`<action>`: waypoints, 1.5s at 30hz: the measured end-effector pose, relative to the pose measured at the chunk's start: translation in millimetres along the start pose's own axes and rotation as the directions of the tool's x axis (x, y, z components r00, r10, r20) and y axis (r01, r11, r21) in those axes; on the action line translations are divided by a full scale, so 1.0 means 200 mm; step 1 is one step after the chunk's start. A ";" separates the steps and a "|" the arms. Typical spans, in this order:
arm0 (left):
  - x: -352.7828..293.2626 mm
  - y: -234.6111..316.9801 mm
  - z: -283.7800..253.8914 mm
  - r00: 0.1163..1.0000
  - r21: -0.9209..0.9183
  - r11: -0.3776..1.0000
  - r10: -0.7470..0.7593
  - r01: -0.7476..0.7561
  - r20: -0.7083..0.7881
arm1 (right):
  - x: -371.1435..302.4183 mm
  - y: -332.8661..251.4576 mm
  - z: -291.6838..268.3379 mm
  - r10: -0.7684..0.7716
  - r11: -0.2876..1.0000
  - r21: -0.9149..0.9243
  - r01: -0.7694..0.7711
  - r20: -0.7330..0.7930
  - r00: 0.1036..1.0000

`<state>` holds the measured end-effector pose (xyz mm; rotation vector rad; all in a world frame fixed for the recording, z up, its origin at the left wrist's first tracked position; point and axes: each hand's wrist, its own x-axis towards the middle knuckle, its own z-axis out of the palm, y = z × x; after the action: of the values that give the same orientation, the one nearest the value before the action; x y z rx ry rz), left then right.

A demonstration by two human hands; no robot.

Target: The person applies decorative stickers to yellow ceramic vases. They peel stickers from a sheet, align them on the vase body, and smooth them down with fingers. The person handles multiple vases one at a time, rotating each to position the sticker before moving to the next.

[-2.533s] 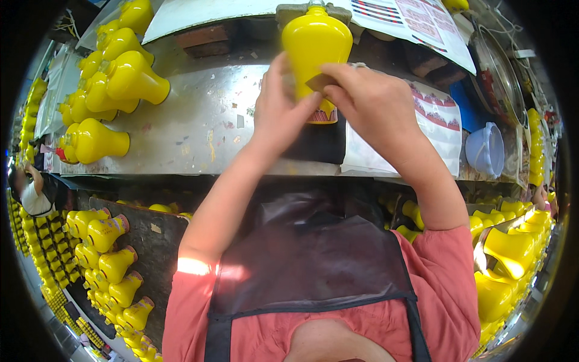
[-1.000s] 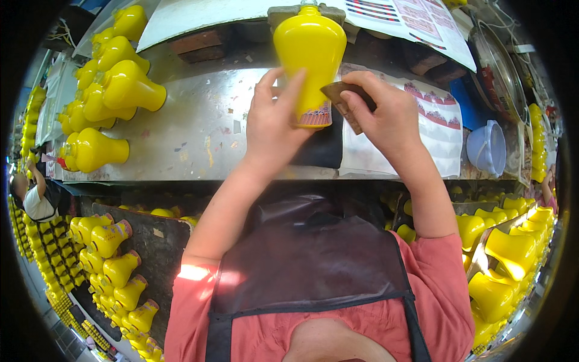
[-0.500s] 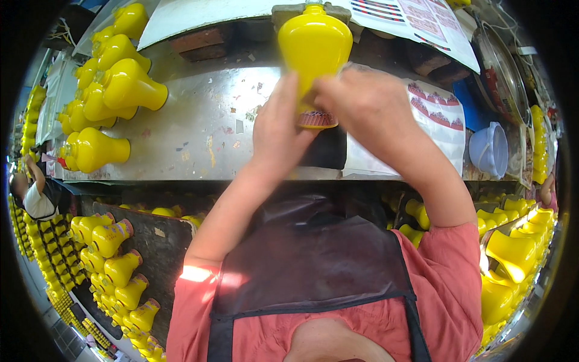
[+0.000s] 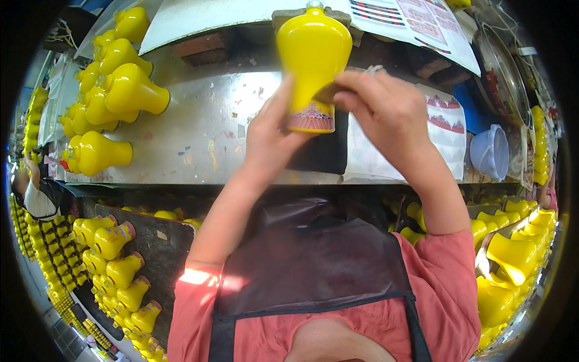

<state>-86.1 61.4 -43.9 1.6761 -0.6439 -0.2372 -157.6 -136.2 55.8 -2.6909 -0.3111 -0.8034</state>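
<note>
A glossy yellow bottle [image 4: 315,51] lies in front of me, its clear glass neck pointing away and resting on a grey block. Around its foot end runs a patterned band [image 4: 312,116] in red and blue. My left hand [image 4: 272,123] grips the bottle's left side near that band, thumb and fingers closed on it. Just right of the band, my right hand [image 4: 386,102] pinches a small, flat, brownish piece [image 4: 326,93] against the bottle; its kind is unclear. Something whitish shows at the knuckles of this hand, too small to name.
Printed sheets of patterned bands [image 4: 445,114] lie at right, beside a light blue bucket [image 4: 489,152]. A black pad [image 4: 329,151] is under the bottle's foot. Several yellow bottles [image 4: 136,89] stand at left; more fill racks on both sides. Another person [image 4: 41,193] works far left.
My right hand has moved right and turned, uncovering the patterned band. The left hand has slid slightly left, still on the bottle.
</note>
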 end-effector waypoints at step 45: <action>-0.05 0.19 -0.02 0.955 -0.814 0.517 -0.258 0.266 0.148 | -0.11 -0.18 0.09 0.404 0.800 0.557 -0.223 -0.227 0.886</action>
<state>-103.7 67.2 -8.8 0.8119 -0.1854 -0.6641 -177.5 -99.8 36.4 -1.9813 0.0198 -0.8997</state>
